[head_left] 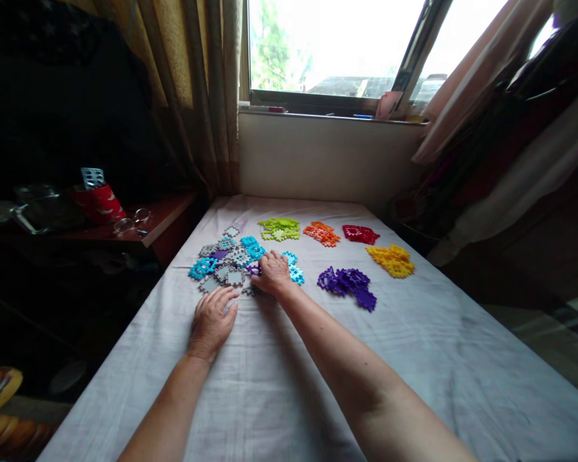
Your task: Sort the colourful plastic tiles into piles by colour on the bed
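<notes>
A mixed pile of grey pieces (234, 276), blue pieces (203, 267) and a few purple ones lies on the cloth-covered table (250, 385). My left hand (214, 321) rests at the pile's near left edge, its fingers spread and holding nothing. Over the pile's right side, my right hand (272, 273) reaches down with bent fingers beside a purple piece (253, 270); its fingertips are partly hidden. Purple pieces (349, 283) form a separate heap to the right. Farther back are green (280, 228), orange (322, 234), red (360, 233) and yellow (391, 260) heaps.
At the left, a wooden side table (168, 218) bears a red cup (97, 203), eyeglasses (132, 221) and a glass jar (36, 208). A window and its sill (318, 116) are behind the table. Clothes (505, 128) hang at the right.
</notes>
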Motion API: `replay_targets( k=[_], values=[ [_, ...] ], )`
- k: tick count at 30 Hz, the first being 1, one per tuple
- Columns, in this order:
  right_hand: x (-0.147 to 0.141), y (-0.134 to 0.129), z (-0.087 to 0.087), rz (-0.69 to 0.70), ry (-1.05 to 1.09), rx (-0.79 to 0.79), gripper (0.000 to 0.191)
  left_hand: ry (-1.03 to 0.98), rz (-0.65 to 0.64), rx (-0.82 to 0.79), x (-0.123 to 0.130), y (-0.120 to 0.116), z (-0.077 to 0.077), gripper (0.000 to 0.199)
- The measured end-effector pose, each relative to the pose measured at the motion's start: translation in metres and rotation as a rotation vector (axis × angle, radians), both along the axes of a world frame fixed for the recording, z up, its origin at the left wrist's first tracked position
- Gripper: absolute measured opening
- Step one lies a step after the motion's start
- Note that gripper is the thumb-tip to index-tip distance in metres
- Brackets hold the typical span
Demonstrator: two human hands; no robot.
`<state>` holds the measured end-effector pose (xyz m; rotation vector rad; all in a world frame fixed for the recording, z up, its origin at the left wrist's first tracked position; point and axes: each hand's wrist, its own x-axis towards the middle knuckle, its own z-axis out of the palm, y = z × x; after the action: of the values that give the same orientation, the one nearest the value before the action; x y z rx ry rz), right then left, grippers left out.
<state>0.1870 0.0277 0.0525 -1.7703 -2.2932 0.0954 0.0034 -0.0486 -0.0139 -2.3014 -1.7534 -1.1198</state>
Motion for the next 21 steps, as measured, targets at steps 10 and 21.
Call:
replay_targets(
  k=[10, 21],
  values=[
    [0.104, -0.04, -0.005, -0.345, 0.102, 0.175, 0.038, -0.012, 0.0, -0.033, -0.002, 0.001, 0.001, 0.028],
    [0.189, -0.055, -0.019, -0.627, 0.081, 0.211, 0.034, 0.021, -0.005, -0.03, -0.004, 0.001, 0.001, 0.029]
  ],
)
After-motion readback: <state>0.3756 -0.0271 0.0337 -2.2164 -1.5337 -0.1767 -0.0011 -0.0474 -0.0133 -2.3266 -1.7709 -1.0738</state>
